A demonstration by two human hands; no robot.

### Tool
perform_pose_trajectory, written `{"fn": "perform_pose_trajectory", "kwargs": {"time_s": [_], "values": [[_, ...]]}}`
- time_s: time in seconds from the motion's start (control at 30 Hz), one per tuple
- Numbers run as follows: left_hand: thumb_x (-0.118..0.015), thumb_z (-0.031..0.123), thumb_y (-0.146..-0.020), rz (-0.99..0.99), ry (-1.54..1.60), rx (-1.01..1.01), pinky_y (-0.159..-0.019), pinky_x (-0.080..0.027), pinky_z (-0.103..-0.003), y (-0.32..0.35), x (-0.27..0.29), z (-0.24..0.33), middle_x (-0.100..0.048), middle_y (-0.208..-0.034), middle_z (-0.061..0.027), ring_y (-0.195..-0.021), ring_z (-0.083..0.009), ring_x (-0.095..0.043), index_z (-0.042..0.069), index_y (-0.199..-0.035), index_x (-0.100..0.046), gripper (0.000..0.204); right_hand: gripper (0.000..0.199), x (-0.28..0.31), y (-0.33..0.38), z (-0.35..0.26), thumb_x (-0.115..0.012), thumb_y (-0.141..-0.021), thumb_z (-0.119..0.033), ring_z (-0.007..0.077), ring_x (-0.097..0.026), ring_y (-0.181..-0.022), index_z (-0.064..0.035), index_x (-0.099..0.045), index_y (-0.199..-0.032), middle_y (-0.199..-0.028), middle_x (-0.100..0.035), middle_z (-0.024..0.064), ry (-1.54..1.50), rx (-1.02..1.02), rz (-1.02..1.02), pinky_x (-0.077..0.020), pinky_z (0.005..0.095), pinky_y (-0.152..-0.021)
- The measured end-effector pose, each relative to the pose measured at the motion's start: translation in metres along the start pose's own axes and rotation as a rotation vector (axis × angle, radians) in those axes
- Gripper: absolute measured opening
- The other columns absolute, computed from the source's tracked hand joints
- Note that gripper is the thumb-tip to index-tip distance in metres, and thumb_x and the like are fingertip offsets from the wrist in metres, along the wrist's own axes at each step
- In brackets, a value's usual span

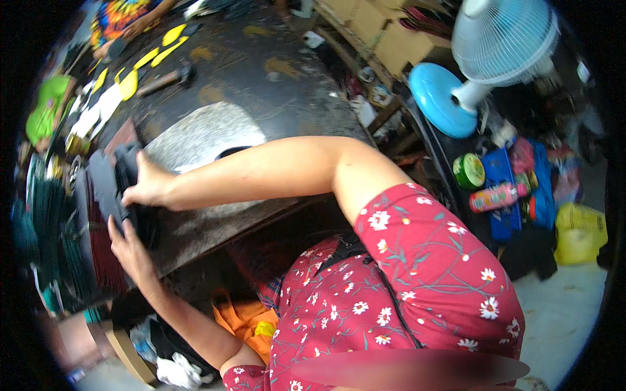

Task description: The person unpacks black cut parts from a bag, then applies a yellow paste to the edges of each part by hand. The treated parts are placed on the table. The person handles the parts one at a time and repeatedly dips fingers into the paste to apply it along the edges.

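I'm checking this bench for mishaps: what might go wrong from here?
The dark pieces could slip or fan out, as they look loosely layered between the right hand and left hand.

A nudge might also disturb the dark red stack close beside them.

The right forearm crosses over the speckled slab, so it could perhaps shift the slab.

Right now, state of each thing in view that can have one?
Right hand: fingers closed on dark pieces
Left hand: fingers extended at the dark pieces
Dark pieces: held
Hammer: lying on the table
Yellow pieces: spread out on the table
Grey slab: flat, partly hidden
Fan: upright; running or off, can't tell
Pink bottle: upright or lying, can't tell
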State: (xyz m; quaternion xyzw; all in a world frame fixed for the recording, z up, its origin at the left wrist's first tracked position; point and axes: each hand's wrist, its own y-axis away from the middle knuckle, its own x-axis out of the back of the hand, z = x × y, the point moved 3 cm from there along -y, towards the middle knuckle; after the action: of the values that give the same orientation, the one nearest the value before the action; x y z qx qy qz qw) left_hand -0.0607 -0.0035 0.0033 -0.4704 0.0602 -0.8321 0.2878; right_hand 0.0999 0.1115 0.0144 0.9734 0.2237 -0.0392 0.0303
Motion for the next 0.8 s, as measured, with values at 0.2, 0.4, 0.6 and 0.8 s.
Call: {"fn": "perform_pose_trajectory", "kwargs": {"time_s": [0.2, 0.4, 0.6, 0.8], "values": [[-0.036, 0.041, -0.104, -0.164, 0.343, 0.132, -0.104, -0.037, -0.037, -0.047, 0.037, -0.047, -0.059, -0.124, -0.0143, -0.12, -0.0232, -0.051, 0.001, -0.133, -0.056, 0.053, 0.101, -0.013, -0.024, 0.001, -0.091, -0.056, -0.029, 0.0371, -0.054, -0.121, 0.0015, -0.033, -0.133, -0.131, -0.053, 0.026, 0.059, -0.031, 0.056, -0.0435, 0.0401, -0.103], [-0.039, 0.053, -0.101, -0.002, -0.092, 0.116, -0.107, -0.037, -0.042, -0.073, 0.043, -0.052, -0.054, -0.137, -0.0228, -0.122, -0.0378, -0.053, 0.002, -0.137, -0.053, 0.063, 0.126, -0.015, -0.045, 0.003, -0.092, -0.057, -0.023, 0.0354, -0.059, -0.115, -0.0044, -0.012, -0.152, -0.133, -0.053, 0.0222, -0.053, -0.084, 0.004, -0.0571, 0.0454, -0.079], [-0.047, 0.048, -0.099, -0.055, 0.034, 0.054, -0.11, -0.032, -0.039, -0.048, 0.023, -0.007, -0.049, -0.142, -0.0228, -0.13, -0.0332, -0.046, 0.0, -0.14, -0.048, 0.063, 0.112, -0.015, -0.057, 0.003, -0.084, -0.06, -0.008, 0.0347, -0.061, -0.11, -0.0065, -0.017, -0.15, -0.131, -0.054, 0.0204, 0.158, -0.066, -0.019, -0.0615, 0.0456, -0.071], [-0.048, 0.042, -0.099, -0.183, 0.443, 0.245, -0.11, -0.031, -0.038, -0.055, 0.033, -0.031, -0.046, -0.143, -0.0202, -0.129, -0.0287, -0.046, 0.002, -0.142, -0.047, 0.059, 0.099, 0.0, -0.044, 0.004, -0.081, -0.064, -0.004, 0.0404, -0.063, -0.103, -0.0048, -0.022, -0.143, -0.126, -0.051, 0.0211, -0.014, -0.15, -0.129, -0.0624, 0.0523, -0.058]]}}
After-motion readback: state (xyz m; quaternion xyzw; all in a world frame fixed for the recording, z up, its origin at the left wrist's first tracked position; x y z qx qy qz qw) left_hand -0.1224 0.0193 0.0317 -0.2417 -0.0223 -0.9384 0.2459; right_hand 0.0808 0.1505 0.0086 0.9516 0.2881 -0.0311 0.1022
